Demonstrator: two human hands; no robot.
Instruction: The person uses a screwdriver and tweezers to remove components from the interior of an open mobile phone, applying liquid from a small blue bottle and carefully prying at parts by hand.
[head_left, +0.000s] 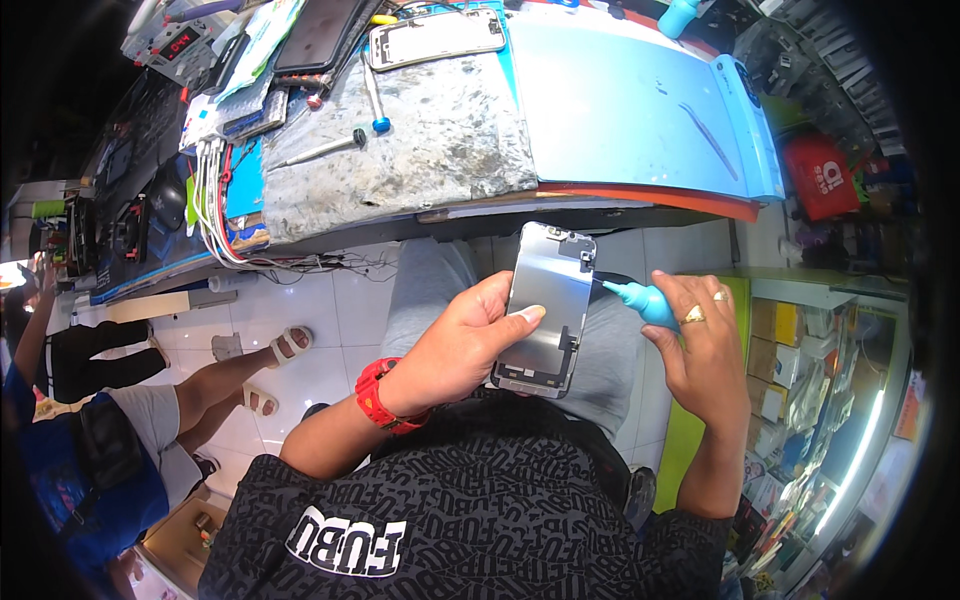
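My left hand [478, 335] grips a phone screen assembly [545, 280], its silver back facing up and flex connectors at its top and lower right, with my thumb across the plate. My right hand [696, 345] holds a turquoise bottle [648, 302] with a fine dark nozzle, whose tip is at or very close to the screen's right edge; whether it touches is too small to tell. Both hands are over my lap in front of the worktable.
A worktable holds a stained mat [410, 155], blue pad [620, 130], screwdrivers [378, 122], phone parts [437, 40], cables [205, 200] and a power supply [170, 45]. A glass cabinet [800, 420] stands right. A person's legs [220, 400] are at left.
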